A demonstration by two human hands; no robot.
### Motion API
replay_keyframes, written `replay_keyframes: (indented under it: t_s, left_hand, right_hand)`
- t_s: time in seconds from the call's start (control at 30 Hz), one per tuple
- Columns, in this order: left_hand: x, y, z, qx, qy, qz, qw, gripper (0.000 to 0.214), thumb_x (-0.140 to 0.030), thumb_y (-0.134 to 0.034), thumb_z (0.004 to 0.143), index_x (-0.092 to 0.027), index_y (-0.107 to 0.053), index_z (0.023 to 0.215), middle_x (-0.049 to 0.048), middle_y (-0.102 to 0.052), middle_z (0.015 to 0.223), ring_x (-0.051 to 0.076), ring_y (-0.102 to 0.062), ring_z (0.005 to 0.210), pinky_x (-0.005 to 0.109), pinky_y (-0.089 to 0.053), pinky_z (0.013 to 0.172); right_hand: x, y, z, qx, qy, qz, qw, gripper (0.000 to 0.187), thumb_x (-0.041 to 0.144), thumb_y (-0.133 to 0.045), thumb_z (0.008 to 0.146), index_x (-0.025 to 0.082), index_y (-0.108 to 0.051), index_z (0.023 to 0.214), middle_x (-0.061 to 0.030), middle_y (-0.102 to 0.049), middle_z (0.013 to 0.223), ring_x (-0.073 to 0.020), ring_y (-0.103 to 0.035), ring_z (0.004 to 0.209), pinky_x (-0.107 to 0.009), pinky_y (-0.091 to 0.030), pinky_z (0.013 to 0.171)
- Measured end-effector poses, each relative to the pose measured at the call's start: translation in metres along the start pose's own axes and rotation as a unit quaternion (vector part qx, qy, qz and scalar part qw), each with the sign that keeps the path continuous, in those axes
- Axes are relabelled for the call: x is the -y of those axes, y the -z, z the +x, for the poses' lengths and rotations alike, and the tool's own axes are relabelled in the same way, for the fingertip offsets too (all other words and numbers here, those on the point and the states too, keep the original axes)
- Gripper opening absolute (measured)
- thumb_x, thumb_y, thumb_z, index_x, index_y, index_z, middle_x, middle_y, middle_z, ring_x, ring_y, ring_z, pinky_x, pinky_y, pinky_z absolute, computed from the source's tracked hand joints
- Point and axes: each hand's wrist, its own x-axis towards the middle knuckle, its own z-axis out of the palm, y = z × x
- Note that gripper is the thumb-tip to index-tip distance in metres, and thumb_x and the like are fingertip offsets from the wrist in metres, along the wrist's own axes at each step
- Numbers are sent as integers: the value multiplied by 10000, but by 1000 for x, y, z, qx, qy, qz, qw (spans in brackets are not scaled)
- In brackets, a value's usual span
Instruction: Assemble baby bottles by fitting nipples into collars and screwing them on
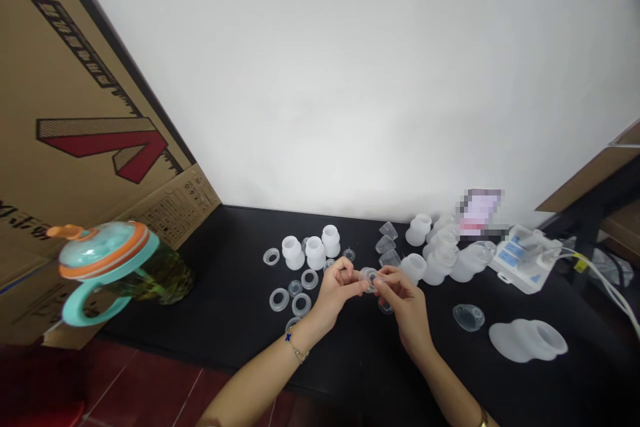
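Between my two hands, just above the black table (345,360), is a small translucent ring-shaped part (371,278). My left hand (336,293) pinches its left side with thumb and fingers. From the right, my right hand (404,305) pinches the same part; whether it is one piece or two pressed together I cannot tell. Left of my hands lie several translucent rings (301,305) and small clear discs. White bottle-shaped pieces (315,253) stand behind them. Clear cone-like caps (385,244) lie beyond my right hand, which partly hides a small clear piece below it.
More white bottle-shaped pieces (440,263) cluster at the right, near a white power strip (525,259) with cables. A clear cap (469,317) and a frosted piece (527,340) lie at the front right. At the left stand a turquoise-lidded jug (125,267) and a cardboard box (90,100).
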Motion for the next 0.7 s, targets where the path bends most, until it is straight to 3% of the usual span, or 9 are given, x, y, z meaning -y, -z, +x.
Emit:
replay_keyframes:
  t_s: [0.7]
  left_hand:
    - [2,2,2,-6,15,2,1000,485,-298,-889,657,-211,-418,731,7,-717,711,145,-649,634,215,-438,571]
  right_hand:
    - [2,0,0,4,-3,12,1000,275,446,-827,744,201,-711,693,-57,-658,997,-154,-582,628,-286,-477,515]
